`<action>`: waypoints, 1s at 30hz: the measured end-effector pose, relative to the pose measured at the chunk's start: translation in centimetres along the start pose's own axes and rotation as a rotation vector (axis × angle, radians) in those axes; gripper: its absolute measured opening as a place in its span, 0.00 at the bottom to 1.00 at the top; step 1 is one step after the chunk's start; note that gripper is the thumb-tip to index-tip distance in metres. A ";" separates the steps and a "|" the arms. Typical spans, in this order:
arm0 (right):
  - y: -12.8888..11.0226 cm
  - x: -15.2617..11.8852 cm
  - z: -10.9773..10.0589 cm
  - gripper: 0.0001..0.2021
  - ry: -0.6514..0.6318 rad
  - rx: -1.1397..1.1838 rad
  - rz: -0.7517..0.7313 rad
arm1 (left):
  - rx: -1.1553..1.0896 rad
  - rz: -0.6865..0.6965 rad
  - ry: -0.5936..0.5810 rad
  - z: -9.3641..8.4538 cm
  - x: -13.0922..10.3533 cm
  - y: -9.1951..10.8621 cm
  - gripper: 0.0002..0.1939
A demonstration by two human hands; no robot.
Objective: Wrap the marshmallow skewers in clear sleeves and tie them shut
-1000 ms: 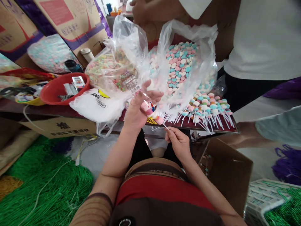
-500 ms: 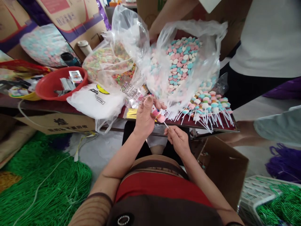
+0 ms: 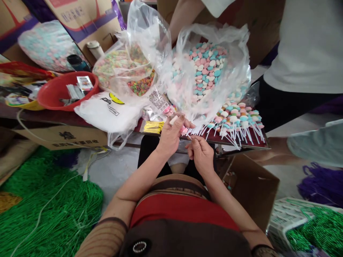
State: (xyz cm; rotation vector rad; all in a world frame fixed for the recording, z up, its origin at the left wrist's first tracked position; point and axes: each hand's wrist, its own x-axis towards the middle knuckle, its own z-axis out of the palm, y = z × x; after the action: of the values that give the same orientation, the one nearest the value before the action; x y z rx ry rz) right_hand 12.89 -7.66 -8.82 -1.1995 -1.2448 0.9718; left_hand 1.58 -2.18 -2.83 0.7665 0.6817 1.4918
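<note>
My left hand (image 3: 171, 137) is closed round candy pieces at the table's front edge; a white piece (image 3: 173, 120) shows at its fingertips and a pink piece (image 3: 183, 130) beside its palm. My right hand (image 3: 201, 152) pinches the lower end of a thin white stick (image 3: 189, 136) that leads up to the pink piece. To the right lies a pile of candy skewers (image 3: 235, 116) with white sticks pointing forward. Behind my hands stands an open clear bag of pink, white and blue candies (image 3: 207, 69). Yellow twist ties (image 3: 153, 127) lie just left of my left hand.
A printed clear packet (image 3: 159, 104), a white plastic bag (image 3: 107, 112), a red basin (image 3: 57, 91) and a bag of multicoloured candies (image 3: 123, 69) are on the table (image 3: 131, 140). Another person's arm (image 3: 184, 18) reaches in behind. Below are green cords (image 3: 53, 203) and an open cardboard box (image 3: 252, 185).
A white piece now shows at my left fingertips. The pink piece sits closer against my left hand, and less of the stick shows. The other person's arm has shifted slightly.
</note>
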 end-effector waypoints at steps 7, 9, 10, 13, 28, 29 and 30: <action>-0.4 0.2 -0.8 0.12 -0.091 -0.082 -0.040 | -0.004 -0.005 -0.003 -0.5 0.5 0.3 0.20; -0.1 0.2 -0.5 0.12 -0.016 -0.115 -0.068 | 0.009 -0.021 -0.012 -0.4 0.3 -0.3 0.19; -0.1 0.2 -0.3 0.13 -0.016 -0.087 -0.048 | 0.014 -0.040 -0.027 -0.5 0.0 -0.6 0.19; -0.4 0.2 0.4 0.18 -0.140 0.111 0.097 | 0.039 -0.152 -0.131 -0.8 -0.7 -1.4 0.17; -1.3 0.5 0.0 0.20 -0.217 0.218 0.179 | -0.038 -0.148 -0.041 0.5 -0.6 0.2 0.23; -1.3 0.6 0.2 0.20 -0.196 0.217 0.176 | -0.023 -0.172 -0.045 0.7 -0.9 -0.1 0.24; -1.3 0.6 0.4 0.21 -0.183 0.211 0.173 | -0.014 -0.189 -0.050 0.7 -1.1 -0.2 0.25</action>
State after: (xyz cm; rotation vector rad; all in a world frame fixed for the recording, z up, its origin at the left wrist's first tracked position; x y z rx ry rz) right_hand 12.46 -7.17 -7.46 -1.0828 -1.1591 1.3321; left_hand 2.30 -3.26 -2.67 0.7065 0.6863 1.3006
